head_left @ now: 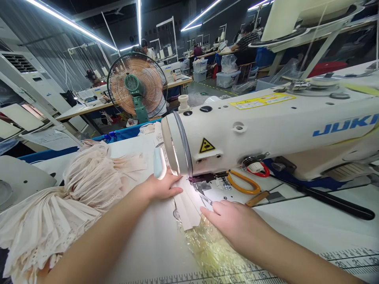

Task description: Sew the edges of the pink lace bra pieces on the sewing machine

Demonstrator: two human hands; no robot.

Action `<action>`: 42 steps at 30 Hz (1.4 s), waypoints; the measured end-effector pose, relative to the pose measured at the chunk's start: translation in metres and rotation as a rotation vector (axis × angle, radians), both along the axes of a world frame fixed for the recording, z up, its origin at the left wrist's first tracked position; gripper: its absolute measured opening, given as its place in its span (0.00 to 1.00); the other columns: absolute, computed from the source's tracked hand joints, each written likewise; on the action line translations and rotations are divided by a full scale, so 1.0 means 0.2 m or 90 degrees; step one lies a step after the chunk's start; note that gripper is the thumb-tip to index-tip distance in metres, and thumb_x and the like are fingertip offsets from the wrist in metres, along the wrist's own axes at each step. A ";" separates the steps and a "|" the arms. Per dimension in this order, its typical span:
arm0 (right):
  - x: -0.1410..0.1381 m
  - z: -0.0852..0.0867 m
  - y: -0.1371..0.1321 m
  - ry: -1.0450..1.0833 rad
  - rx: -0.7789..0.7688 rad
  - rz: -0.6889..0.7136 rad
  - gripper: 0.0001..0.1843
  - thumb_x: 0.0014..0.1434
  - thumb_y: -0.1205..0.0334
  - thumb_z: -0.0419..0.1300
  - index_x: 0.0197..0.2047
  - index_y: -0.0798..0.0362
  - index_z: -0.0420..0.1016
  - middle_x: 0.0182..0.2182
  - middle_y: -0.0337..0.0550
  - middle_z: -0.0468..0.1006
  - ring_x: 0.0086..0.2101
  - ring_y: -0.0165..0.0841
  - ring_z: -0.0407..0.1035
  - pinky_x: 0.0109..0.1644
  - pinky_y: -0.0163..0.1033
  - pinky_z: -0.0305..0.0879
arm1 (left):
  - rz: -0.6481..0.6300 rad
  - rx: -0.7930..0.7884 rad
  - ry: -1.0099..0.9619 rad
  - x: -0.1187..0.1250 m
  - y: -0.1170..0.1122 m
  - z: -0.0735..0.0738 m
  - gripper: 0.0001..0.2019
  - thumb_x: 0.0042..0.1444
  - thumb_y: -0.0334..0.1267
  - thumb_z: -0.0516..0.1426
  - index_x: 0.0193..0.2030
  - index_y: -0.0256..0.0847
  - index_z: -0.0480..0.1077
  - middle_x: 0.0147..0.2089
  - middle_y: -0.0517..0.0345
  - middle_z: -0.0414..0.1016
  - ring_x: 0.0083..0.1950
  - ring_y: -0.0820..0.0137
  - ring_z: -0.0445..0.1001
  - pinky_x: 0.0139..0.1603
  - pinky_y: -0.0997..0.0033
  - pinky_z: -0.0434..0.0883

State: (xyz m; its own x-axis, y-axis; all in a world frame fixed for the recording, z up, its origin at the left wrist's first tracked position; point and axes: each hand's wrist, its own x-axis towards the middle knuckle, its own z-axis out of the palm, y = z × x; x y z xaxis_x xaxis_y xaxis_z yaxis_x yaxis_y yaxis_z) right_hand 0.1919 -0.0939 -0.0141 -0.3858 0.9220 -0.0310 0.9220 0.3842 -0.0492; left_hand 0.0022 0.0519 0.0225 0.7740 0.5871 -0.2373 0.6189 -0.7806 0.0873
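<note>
A pale cream fabric strip point(186, 209) runs up under the head of the white JUKI sewing machine point(219, 134), lit by a bright lamp. On the strip's left edge lies my left hand point(162, 187), thumb and fingers apart, pressing it from above. My right hand point(233, 219) grips thin metal tweezers point(204, 195), whose tips point toward the needle area at the strip's right side. The needle and presser foot are mostly hidden by the machine head. Below the strip, a crinkled clear yellowish plastic film point(213, 248) covers part of the table.
Bundles of gathered cream fabric point(89, 173) pile up on the left. Orange-handled scissors point(244, 182), a wooden-handled tool point(257, 198) and a black bar point(340, 203) lie to the right. A ruler tape point(349, 258) runs along the front. Behind stands a green fan point(136, 85).
</note>
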 end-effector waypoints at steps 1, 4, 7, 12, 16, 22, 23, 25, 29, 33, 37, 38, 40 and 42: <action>-0.01 0.02 0.01 -0.019 -0.031 -0.005 0.31 0.37 0.79 0.56 0.47 0.49 0.70 0.26 0.40 0.73 0.26 0.34 0.66 0.23 0.36 0.41 | -0.013 0.014 -0.015 0.00 0.00 0.00 0.16 0.57 0.45 0.51 0.48 0.40 0.68 0.49 0.49 0.70 0.50 0.56 0.69 0.48 0.60 0.68; -0.03 0.08 0.03 -0.064 -0.111 -0.024 0.38 0.38 0.78 0.57 0.56 0.51 0.64 0.27 0.42 0.75 0.27 0.36 0.70 0.20 0.36 0.38 | -0.078 0.056 -0.106 0.01 -0.05 -0.01 0.12 0.58 0.35 0.48 0.46 0.40 0.68 0.50 0.49 0.70 0.48 0.60 0.69 0.47 0.61 0.69; -0.05 0.10 0.04 -0.083 -0.146 -0.041 0.41 0.42 0.76 0.59 0.61 0.51 0.58 0.28 0.44 0.77 0.27 0.38 0.72 0.18 0.36 0.38 | -0.167 0.063 -0.233 0.01 -0.18 -0.05 0.13 0.60 0.31 0.43 0.39 0.38 0.68 0.46 0.48 0.72 0.46 0.63 0.70 0.46 0.64 0.69; -0.08 0.08 0.04 -0.106 -0.148 -0.074 0.41 0.47 0.72 0.59 0.63 0.47 0.54 0.26 0.43 0.77 0.26 0.37 0.73 0.18 0.35 0.39 | -0.245 0.048 -0.331 -0.01 -0.34 -0.13 0.12 0.59 0.39 0.46 0.40 0.34 0.66 0.41 0.43 0.71 0.42 0.63 0.70 0.41 0.64 0.71; -0.10 0.08 0.04 -0.127 -0.140 -0.084 0.48 0.43 0.73 0.62 0.65 0.48 0.48 0.23 0.42 0.77 0.24 0.38 0.73 0.17 0.35 0.42 | -0.264 0.059 -0.321 -0.02 -0.33 -0.14 0.11 0.59 0.38 0.47 0.42 0.34 0.66 0.43 0.43 0.71 0.46 0.61 0.69 0.46 0.62 0.70; -0.14 0.14 0.08 -0.136 -0.213 -0.138 0.48 0.44 0.74 0.60 0.66 0.51 0.44 0.25 0.47 0.78 0.27 0.44 0.74 0.22 0.38 0.58 | -0.280 0.098 -0.311 -0.03 -0.27 -0.14 0.10 0.58 0.33 0.48 0.43 0.35 0.66 0.47 0.44 0.71 0.49 0.62 0.68 0.51 0.62 0.68; -0.15 0.14 0.09 -0.132 -0.222 -0.147 0.49 0.44 0.74 0.61 0.66 0.51 0.44 0.25 0.48 0.79 0.28 0.45 0.74 0.23 0.39 0.60 | -0.281 0.102 -0.305 -0.03 -0.26 -0.14 0.10 0.58 0.33 0.48 0.43 0.35 0.66 0.47 0.45 0.71 0.49 0.62 0.68 0.51 0.62 0.67; -0.17 0.15 0.11 -0.127 -0.223 -0.160 0.49 0.43 0.74 0.61 0.66 0.53 0.45 0.25 0.50 0.79 0.27 0.46 0.74 0.23 0.40 0.61 | -0.284 0.112 -0.292 -0.03 -0.24 -0.14 0.09 0.59 0.33 0.47 0.42 0.35 0.66 0.47 0.46 0.71 0.49 0.63 0.68 0.52 0.63 0.67; -0.20 0.14 0.13 -0.133 -0.200 -0.178 0.49 0.41 0.73 0.62 0.65 0.56 0.48 0.21 0.49 0.78 0.24 0.44 0.73 0.22 0.39 0.61 | -0.288 0.152 -0.282 -0.02 -0.21 -0.13 0.10 0.61 0.33 0.46 0.41 0.35 0.67 0.47 0.46 0.72 0.49 0.63 0.68 0.50 0.63 0.68; -0.23 0.14 0.12 -0.140 -0.193 -0.183 0.49 0.39 0.75 0.62 0.65 0.60 0.48 0.20 0.48 0.77 0.22 0.41 0.71 0.21 0.38 0.60 | -0.281 0.185 -0.284 -0.01 -0.18 -0.12 0.11 0.62 0.33 0.46 0.41 0.35 0.68 0.46 0.47 0.73 0.45 0.64 0.70 0.45 0.65 0.69; -0.21 0.09 0.04 -0.125 -0.131 -0.141 0.45 0.41 0.77 0.59 0.64 0.57 0.53 0.27 0.48 0.79 0.26 0.38 0.73 0.23 0.36 0.61 | -0.271 0.206 -0.282 -0.01 -0.14 -0.13 0.11 0.61 0.32 0.46 0.40 0.34 0.69 0.46 0.47 0.73 0.46 0.63 0.70 0.47 0.64 0.68; -0.20 0.06 0.01 -0.110 -0.088 -0.130 0.43 0.41 0.76 0.59 0.63 0.56 0.56 0.29 0.47 0.78 0.27 0.37 0.73 0.24 0.36 0.61 | -0.270 0.209 -0.279 -0.01 -0.13 -0.14 0.11 0.61 0.33 0.46 0.41 0.34 0.69 0.46 0.47 0.73 0.46 0.63 0.70 0.47 0.63 0.68; -0.18 -0.03 -0.04 -0.071 0.043 -0.116 0.37 0.42 0.73 0.59 0.59 0.54 0.64 0.27 0.44 0.77 0.26 0.35 0.71 0.25 0.36 0.61 | -0.259 0.219 -0.269 -0.02 -0.12 -0.15 0.12 0.61 0.33 0.45 0.42 0.34 0.69 0.44 0.46 0.73 0.46 0.62 0.70 0.47 0.62 0.68; -0.15 -0.11 -0.08 -0.023 0.197 -0.111 0.32 0.42 0.71 0.60 0.53 0.53 0.70 0.24 0.39 0.75 0.23 0.33 0.69 0.25 0.37 0.60 | -0.214 0.226 -0.239 -0.03 -0.12 -0.16 0.13 0.61 0.35 0.45 0.41 0.35 0.70 0.40 0.46 0.73 0.44 0.61 0.70 0.44 0.61 0.69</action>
